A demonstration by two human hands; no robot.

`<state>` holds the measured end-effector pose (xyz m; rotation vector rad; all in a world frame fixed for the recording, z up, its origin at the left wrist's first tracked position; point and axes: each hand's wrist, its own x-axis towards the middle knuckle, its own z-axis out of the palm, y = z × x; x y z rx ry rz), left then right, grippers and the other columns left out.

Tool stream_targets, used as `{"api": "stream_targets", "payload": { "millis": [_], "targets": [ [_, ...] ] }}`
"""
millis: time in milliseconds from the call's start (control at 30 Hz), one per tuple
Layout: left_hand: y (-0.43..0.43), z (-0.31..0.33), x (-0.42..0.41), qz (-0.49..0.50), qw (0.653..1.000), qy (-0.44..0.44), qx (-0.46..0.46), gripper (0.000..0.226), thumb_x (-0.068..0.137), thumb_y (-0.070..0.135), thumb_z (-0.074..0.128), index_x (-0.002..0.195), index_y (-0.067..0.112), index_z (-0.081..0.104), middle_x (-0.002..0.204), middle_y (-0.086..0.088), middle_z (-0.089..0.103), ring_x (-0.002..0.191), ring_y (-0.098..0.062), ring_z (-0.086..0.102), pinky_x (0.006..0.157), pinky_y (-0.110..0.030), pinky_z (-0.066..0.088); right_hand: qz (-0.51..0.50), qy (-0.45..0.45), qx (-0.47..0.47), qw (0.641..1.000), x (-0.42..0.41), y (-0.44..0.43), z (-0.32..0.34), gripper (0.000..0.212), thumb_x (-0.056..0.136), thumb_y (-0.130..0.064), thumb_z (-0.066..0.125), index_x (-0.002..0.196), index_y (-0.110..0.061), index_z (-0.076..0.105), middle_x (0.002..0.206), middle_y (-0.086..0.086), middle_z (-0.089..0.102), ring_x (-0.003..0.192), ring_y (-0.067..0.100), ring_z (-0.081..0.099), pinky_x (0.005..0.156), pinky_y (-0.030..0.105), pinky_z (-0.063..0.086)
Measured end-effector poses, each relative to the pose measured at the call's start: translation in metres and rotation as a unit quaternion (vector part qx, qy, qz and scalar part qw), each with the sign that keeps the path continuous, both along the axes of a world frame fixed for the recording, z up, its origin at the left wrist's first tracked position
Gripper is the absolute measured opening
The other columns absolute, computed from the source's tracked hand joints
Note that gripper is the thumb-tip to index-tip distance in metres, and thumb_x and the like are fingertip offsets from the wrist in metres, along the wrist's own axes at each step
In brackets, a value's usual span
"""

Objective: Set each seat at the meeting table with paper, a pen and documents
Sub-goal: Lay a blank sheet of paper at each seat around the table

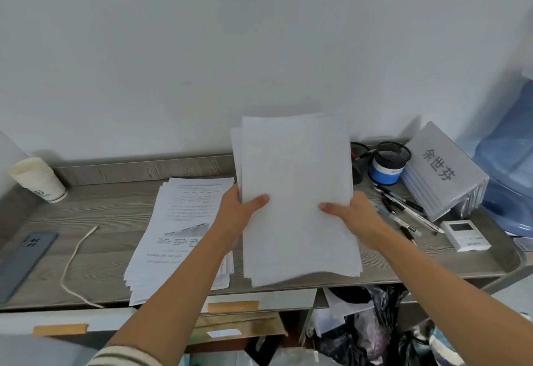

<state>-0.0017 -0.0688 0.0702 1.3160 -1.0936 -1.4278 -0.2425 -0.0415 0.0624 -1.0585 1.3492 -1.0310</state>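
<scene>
blank sheets [297,192]: thin matt white paper is being shown | printed documents [184,221], left: matt white paper is being shown | desk [101,215]: matt grey wood grain is being shown | pen holder [389,158], far right: black metal mesh is being shown | name plates [444,169], right: clear glossy plastic is being shown | water bottle [507,169], right edge: translucent blue plastic is being shown

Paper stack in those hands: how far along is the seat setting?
Barely begun. No seat or meeting table shows. The left hand and right hand hold the blank paper stack over the desk. The documents and pens lie there, yet to be taken out.
</scene>
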Motion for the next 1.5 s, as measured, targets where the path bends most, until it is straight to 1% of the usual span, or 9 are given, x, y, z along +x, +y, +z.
{"api": "stream_targets", "payload": {
  "millis": [133,267,567,733,867,1000,1200,1400,1500],
  "targets": [
    [0.035,0.012,0.031,-0.009,0.993,0.095,0.065,0.032,0.082,0.013,0.07,0.114,0.01,0.064,0.108,-0.009,0.074,0.098,-0.028,0.071,0.082,-0.042,0.058,0.075,-0.028,0.043,0.996,0.012,0.02,0.016,0.029,0.084,0.0,0.068,0.11,-0.013,0.068,0.105,0.006,0.076,0.095,0.025,0.073,0.079,0.038,0.059],
    [0.081,-0.004,0.049,0.019,0.985,0.126,0.118,0.035,0.079,0.014,0.071,0.113,0.013,0.066,0.108,-0.011,0.074,0.101,-0.032,0.069,0.086,-0.047,0.056,0.141,-0.016,0.104,0.984,0.035,0.04,0.012,0.025,0.085,-0.008,0.068,0.11,-0.014,0.068,0.105,0.007,0.076,0.096,0.028,0.073,0.083,0.042,0.057],
    [0.192,-0.029,0.072,0.224,0.946,0.179,0.152,0.043,0.075,0.015,0.074,0.116,0.012,0.063,0.107,-0.015,0.074,0.099,-0.036,0.069,0.087,-0.051,0.055,0.233,-0.025,0.117,0.965,0.087,0.066,-0.019,0.023,0.085,-0.011,0.069,0.108,-0.01,0.068,0.098,0.009,0.077,0.087,0.031,0.074,0.076,0.041,0.058],
    [0.262,-0.035,0.044,0.35,0.899,0.2,0.168,0.034,0.086,0.014,0.061,0.118,0.005,0.062,0.107,-0.014,0.074,0.096,-0.031,0.071,0.075,-0.039,0.059,0.349,-0.014,0.158,0.923,0.099,0.07,-0.038,0.026,0.083,-0.012,0.07,0.108,-0.007,0.069,0.099,0.012,0.077,0.088,0.034,0.074,0.08,0.045,0.057],
    [0.322,-0.042,0.005,0.488,0.836,0.176,0.179,0.02,0.093,0.011,0.056,0.11,0.009,0.065,0.097,-0.009,0.077,0.085,-0.024,0.074,0.075,-0.039,0.059,0.463,0.015,0.165,0.871,0.114,0.092,-0.053,0.027,0.085,-0.012,0.069,0.111,-0.012,0.068,0.1,0.008,0.077,0.089,0.03,0.074,0.082,0.047,0.058],
    [0.39,-0.044,-0.027,0.602,0.772,0.099,0.179,0.021,0.095,0.013,0.054,0.113,0.011,0.066,0.101,-0.004,0.076,0.095,-0.022,0.072,0.09,-0.043,0.055,0.572,0.04,0.144,0.807,0.132,0.143,-0.059,0.026,0.085,-0.016,0.07,0.11,-0.023,0.068,0.101,-0.002,0.077,0.091,0.02,0.075,0.083,0.041,0.058],
    [0.508,-0.052,-0.08,0.724,0.665,0.018,0.182,0.021,0.099,0.016,0.049,0.109,0.014,0.068,0.099,-0.002,0.077,0.094,-0.022,0.072,0.086,-0.043,0.056,0.7,0.063,0.077,0.707,0.157,0.242,-0.052,0.019,0.087,-0.008,0.067,0.103,-0.017,0.07,0.096,-0.002,0.078,0.083,0.013,0.075,0.064,0.018,0.056],
    [0.627,-0.051,-0.143,0.825,0.541,0.028,0.162,0.02,0.098,0.012,0.05,0.098,0.008,0.069,0.086,-0.004,0.078,0.081,-0.021,0.074,0.07,-0.036,0.058,0.791,0.075,0.045,0.606,0.165,0.368,-0.046,0.021,0.086,-0.008,0.068,0.106,-0.014,0.069,0.094,0.004,0.078,0.085,0.023,0.075,0.08,0.038,0.057],
    [0.695,-0.054,-0.177,0.864,0.475,0.037,0.161,0.019,0.097,0.012,0.052,0.1,0.004,0.069,0.089,-0.009,0.077,0.086,-0.027,0.073,0.076,-0.042,0.058,0.826,0.078,0.038,0.557,0.16,0.448,-0.046,0.019,0.087,-0.009,0.068,0.105,-0.014,0.068,0.09,0.007,0.078,0.082,0.026,0.075,0.079,0.039,0.057]
  ]
}}
